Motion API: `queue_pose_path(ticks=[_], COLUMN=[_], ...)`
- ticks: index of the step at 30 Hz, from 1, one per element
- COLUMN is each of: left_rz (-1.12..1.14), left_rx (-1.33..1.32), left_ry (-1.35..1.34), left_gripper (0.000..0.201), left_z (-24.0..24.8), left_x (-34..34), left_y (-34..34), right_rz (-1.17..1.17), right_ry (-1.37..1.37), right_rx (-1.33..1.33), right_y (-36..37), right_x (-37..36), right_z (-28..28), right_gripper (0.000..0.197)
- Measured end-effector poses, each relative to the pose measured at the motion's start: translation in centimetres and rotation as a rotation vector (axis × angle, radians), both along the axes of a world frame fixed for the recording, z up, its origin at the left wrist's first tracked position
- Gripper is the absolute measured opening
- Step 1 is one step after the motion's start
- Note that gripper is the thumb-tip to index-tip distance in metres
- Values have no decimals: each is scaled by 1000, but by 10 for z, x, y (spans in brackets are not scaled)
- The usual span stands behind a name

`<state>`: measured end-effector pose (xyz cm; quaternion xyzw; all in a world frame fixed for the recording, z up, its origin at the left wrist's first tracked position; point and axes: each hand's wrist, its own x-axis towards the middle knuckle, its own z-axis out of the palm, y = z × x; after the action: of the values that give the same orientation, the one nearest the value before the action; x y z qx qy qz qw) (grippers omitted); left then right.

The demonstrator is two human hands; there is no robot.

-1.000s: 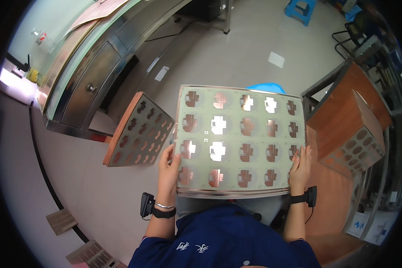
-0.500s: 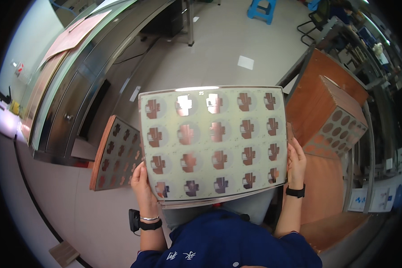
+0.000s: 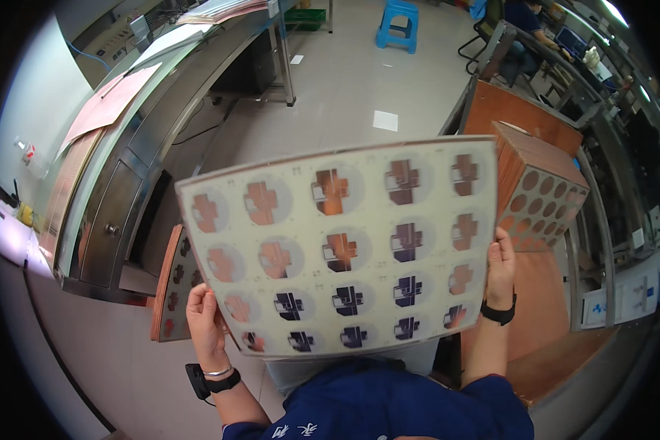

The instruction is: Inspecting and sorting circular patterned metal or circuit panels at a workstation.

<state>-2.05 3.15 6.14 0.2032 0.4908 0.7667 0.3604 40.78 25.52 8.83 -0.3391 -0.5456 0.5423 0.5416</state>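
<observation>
Gripping the pale panel [image 3: 337, 249] by its side edges, the left hand [image 3: 207, 323] and right hand [image 3: 500, 268] are risking it bowing, slipping, striking the copper stack [image 3: 539, 187] at right.

Large pale panel [image 3: 337, 249], thin and slightly bowed, held up flat off the floor by both side edges. Grid of round patches bearing copper cross shapes, lower ones reflecting dark.

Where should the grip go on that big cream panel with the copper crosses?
On the bare side margins of the panel, from left and right, low down, as the left hand and right hand hold it now: thin, wide, slightly bowed, so two edges steady it.
</observation>
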Motion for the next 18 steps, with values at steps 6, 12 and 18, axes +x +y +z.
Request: queue_pose_path(ticks=[6, 12, 18], left_rz=[90, -86, -15], left_rx=[208, 458, 359], left_ry=[351, -401, -387], left_gripper=[12, 31, 33], left_z=[22, -18, -32], left_x=[6, 6, 28], left_y=[24, 56, 24], right_rz=[87, 433, 371], right_ry=[144, 816, 772], right_rx=[341, -603, -519], right_y=[13, 3, -11], right_x=[14, -14, -32], right_z=[4, 3, 4], right_gripper=[17, 46, 43])
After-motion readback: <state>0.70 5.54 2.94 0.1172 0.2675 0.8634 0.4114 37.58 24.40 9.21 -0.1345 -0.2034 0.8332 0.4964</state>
